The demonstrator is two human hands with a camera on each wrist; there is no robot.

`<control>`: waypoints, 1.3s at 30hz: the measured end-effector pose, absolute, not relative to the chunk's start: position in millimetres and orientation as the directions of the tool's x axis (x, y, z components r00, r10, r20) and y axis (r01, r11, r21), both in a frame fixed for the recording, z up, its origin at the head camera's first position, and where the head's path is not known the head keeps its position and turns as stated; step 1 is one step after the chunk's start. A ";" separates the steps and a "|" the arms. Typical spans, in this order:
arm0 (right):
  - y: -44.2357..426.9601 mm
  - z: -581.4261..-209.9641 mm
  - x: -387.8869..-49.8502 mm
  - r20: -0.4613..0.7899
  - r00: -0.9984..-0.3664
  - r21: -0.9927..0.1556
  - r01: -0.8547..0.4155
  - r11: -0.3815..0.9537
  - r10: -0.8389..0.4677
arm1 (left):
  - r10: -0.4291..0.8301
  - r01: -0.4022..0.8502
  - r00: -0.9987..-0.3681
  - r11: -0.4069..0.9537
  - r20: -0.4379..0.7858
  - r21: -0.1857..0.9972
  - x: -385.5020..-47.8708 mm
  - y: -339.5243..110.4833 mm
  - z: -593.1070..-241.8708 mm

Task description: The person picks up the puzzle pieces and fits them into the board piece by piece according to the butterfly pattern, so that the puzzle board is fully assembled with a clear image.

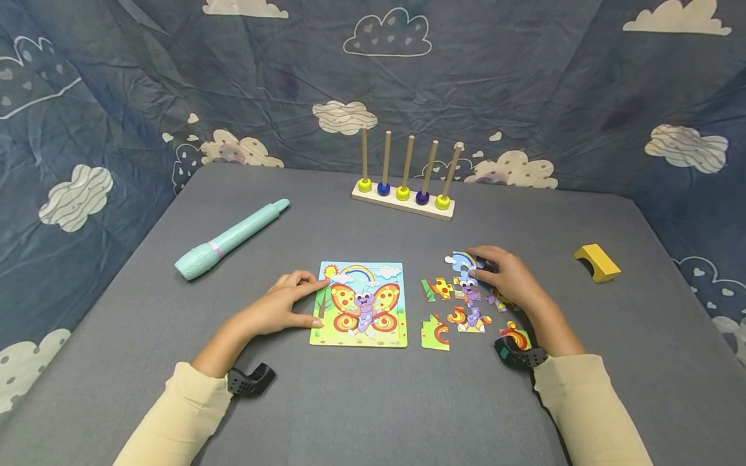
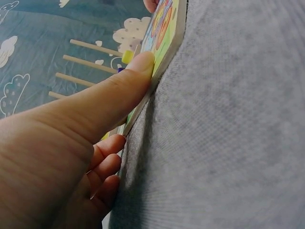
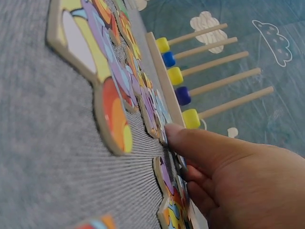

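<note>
Beneath the hands (image 1: 283, 305) spreads a grey tabletop (image 1: 373, 401), finely woven in texture. Beyond them rises a creased blue-grey cloth (image 1: 495, 65), printed with pale filled clouds (image 1: 345, 117) and white-outlined ones (image 1: 387, 44); it also flanks the tabletop, outward of the left and right hands, under soft light

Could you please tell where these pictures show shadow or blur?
Head view: lighting looks soft, the picture board clearly visible; left wrist view: dark shadow on the tabletop beside the board's edge; right wrist view: the orange puzzle piece at the bottom border is blurred, the backdrop soft.
</note>
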State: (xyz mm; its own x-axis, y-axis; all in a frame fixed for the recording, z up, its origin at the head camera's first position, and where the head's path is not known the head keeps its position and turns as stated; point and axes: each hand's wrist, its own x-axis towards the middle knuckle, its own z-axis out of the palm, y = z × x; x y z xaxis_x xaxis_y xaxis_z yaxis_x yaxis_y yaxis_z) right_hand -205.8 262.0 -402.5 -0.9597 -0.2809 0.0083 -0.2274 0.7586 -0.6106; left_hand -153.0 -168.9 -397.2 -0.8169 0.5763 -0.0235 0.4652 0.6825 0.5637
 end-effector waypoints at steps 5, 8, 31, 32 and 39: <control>260.4 -403.5 -205.6 0.095 -0.960 -0.588 -0.267 0.764 -0.262 | 0.576 0.466 -0.817 0.684 -0.023 0.562 -153.0 -168.9 -397.3; 257.3 -399.7 -204.3 0.131 -0.963 -0.589 -0.267 0.763 -0.236 | 0.575 0.465 -0.818 0.683 -0.023 0.563 -152.9 -169.0 -397.0; 144.3 -365.3 -158.5 0.363 -0.789 -0.534 -0.612 0.583 -0.496 | 0.577 0.486 -0.817 0.688 -0.001 0.539 -154.3 -167.8 -398.0; 140.0 -369.2 -159.0 0.344 -0.786 -0.524 -0.615 0.589 -0.514 | 0.572 0.486 -0.820 0.694 0.003 0.531 -154.4 -167.2 -398.0; 118.0 -387.7 -166.4 0.233 -0.788 -0.510 -0.598 0.619 -0.570 | 0.561 0.516 -0.826 0.719 0.049 0.466 -153.2 -159.1 -396.1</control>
